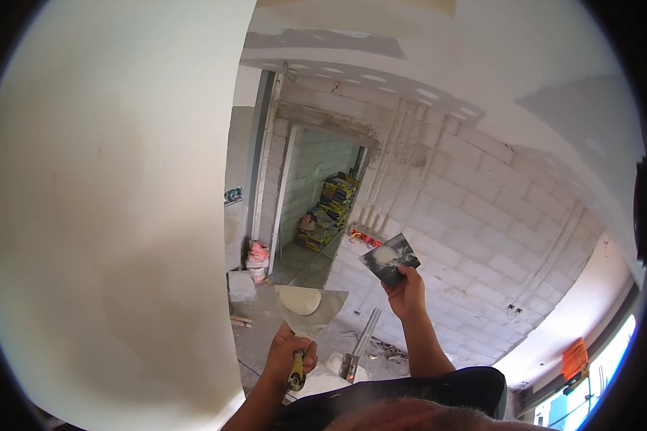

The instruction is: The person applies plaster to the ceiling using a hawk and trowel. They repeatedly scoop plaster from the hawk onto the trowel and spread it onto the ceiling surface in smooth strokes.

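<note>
Filler point(300, 299) sits heaped on a broad putty knife point(310, 310), lower centre, clenched by its yellow handle in the left hand point(287, 355). Right hand point(405, 291) pinches a small dark scraper point(389, 259); loading it evenly would suit the smooth wall point(108, 215).

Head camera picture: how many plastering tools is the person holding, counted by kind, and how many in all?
Wide putty knife with a yellow handle, carrying a blob of filler, in the left hand: 1
Small dark square scraper blade smeared with filler, in the right hand: 1
Total: 2
</note>
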A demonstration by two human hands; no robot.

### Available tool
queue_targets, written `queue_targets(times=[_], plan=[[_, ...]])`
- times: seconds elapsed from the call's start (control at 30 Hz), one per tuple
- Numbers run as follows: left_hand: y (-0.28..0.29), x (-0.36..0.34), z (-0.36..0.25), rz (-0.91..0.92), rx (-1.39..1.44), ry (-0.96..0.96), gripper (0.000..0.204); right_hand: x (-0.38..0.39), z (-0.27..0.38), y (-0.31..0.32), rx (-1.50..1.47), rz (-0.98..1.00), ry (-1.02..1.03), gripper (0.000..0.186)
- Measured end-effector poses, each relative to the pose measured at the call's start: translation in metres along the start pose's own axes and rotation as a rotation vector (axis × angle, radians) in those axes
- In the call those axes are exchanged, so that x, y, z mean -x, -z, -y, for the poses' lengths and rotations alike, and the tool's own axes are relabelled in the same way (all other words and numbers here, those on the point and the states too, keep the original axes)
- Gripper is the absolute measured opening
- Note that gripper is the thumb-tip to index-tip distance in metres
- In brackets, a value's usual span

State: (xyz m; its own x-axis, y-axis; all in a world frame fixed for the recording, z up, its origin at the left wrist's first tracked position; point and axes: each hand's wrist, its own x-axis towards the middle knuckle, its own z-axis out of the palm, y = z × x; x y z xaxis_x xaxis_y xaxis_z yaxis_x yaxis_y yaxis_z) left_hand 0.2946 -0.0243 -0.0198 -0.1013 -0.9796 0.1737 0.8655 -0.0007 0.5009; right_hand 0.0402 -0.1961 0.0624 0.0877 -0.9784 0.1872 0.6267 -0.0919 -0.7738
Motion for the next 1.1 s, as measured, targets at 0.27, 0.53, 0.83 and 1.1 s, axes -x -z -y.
queue_targets(times=[0.27, 0.53, 0.83, 1.1], plan=[[0.001, -0.005, -0.007, -0.022, -0.049, -0.018, 0.052, 0.020, 0.013, -0.028, 0.040, -0.009, -0.026, 0.026], [-0.004, -0.015, -0.004, -0.121, -0.164, -0.010, 0.057, 0.009, 0.008, -0.018, -0.005, 0.066, -0.064, 0.029], [-0.024, -0.053, -0.008, -0.196, -0.446, -0.160, 0.059, 0.006, 0.006, 0.003, 0.081, 0.173, -0.141, 0.039], [-0.025, -0.063, 0.002, -0.339, -0.593, -0.496, 0.047, 0.055, -0.009, -0.062, 0.083, 0.308, -0.278, 0.035]])
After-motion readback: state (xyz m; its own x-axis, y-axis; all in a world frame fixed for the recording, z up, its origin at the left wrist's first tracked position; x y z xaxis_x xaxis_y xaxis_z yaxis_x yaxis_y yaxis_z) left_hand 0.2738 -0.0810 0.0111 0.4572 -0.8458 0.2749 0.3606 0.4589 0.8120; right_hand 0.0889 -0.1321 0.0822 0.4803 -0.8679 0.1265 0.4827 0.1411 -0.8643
